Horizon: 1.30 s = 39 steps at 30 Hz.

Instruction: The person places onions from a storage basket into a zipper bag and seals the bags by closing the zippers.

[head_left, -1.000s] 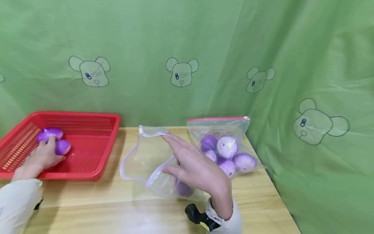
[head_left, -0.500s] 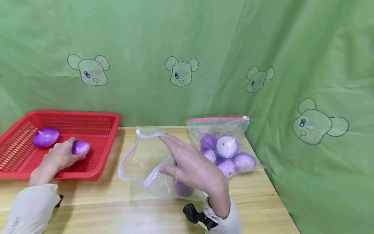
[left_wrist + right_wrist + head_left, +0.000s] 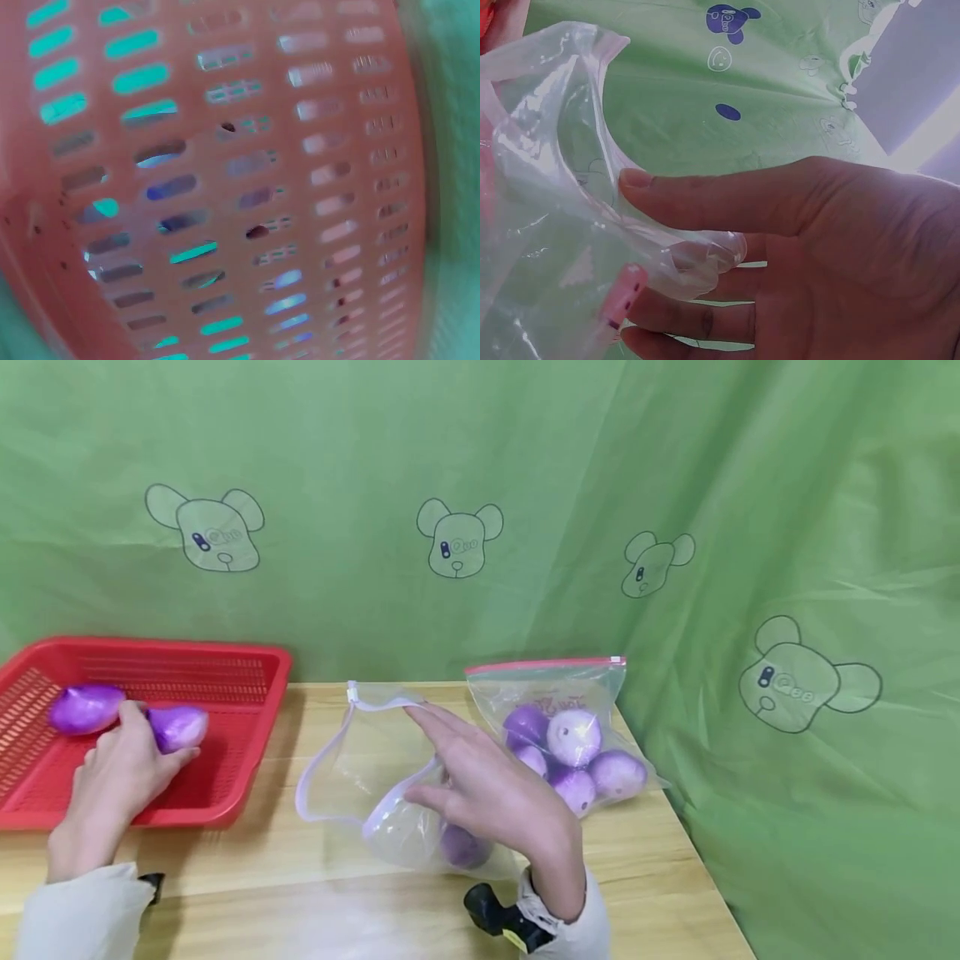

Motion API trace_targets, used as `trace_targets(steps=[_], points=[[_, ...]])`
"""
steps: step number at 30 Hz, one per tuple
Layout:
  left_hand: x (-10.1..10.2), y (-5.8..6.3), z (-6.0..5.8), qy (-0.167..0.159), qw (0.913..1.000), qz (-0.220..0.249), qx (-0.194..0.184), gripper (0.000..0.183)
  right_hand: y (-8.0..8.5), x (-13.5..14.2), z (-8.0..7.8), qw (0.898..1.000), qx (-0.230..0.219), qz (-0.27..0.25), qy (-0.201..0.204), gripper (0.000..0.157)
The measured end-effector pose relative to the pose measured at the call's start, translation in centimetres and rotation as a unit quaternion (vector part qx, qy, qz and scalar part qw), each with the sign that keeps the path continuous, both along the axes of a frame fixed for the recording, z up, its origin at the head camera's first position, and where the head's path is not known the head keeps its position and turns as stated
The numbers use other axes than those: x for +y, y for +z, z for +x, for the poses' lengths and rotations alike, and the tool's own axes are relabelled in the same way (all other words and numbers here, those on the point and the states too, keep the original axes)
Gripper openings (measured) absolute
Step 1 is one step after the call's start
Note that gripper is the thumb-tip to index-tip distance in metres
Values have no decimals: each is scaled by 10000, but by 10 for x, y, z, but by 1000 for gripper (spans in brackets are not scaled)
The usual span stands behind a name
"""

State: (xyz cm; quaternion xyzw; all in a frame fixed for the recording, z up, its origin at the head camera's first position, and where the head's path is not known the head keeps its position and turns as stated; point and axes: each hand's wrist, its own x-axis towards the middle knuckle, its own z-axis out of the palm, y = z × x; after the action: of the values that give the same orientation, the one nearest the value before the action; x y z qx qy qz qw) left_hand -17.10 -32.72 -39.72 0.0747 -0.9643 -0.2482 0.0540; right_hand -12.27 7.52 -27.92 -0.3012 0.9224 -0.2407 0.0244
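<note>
In the head view my left hand (image 3: 123, 768) reaches into a red plastic basket (image 3: 258, 768) and grips a purple onion (image 3: 182, 729). A second purple onion (image 3: 86, 708) lies to its left in the basket. My right hand (image 3: 495, 781) is at the mouth of a clear zip bag (image 3: 352, 768), its straight fingers at the back rim and the thumb near the front rim. One onion (image 3: 463, 847) lies inside this bag. The right wrist view shows the thumb touching the rim of the bag (image 3: 555, 157), with fingers behind the film.
Another clear bag (image 3: 543, 681) with a red zip strip holds several onions (image 3: 573, 739) at the back right of the wooden table (image 3: 300, 893). A green curtain (image 3: 337, 593) hangs behind. The basket's slotted wall (image 3: 247, 157) fills the left wrist view.
The left hand has taken hold of the right-hand onion and shifted it right, then slightly back left, apart from the other onion. The right hand stays at the bag. The head view has turned slightly.
</note>
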Motion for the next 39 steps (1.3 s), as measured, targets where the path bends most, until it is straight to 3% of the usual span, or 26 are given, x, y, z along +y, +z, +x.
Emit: trace_targets(steps=[4, 9, 17, 27, 39], points=[[2, 5, 3, 62, 9996, -50, 284, 83, 1, -1, 0, 9999, 88, -8, -64, 81], [2, 1, 3, 136, 9984, -26, 550, 89, 1, -2, -1, 9998, 186, 28, -56, 82], [12, 7, 2, 13, 9945, 25, 1046, 93, 3, -2, -2, 9994, 283, 128, -133, 81], [21, 12, 1, -187, 9911, 357, 1269, 81, 3, -1, -3, 9997, 218, 49, -135, 80], [38, 30, 10, -371, 9746, 512, 2149, 84, 1, -2, -3, 9996, 263, 31, -45, 81]])
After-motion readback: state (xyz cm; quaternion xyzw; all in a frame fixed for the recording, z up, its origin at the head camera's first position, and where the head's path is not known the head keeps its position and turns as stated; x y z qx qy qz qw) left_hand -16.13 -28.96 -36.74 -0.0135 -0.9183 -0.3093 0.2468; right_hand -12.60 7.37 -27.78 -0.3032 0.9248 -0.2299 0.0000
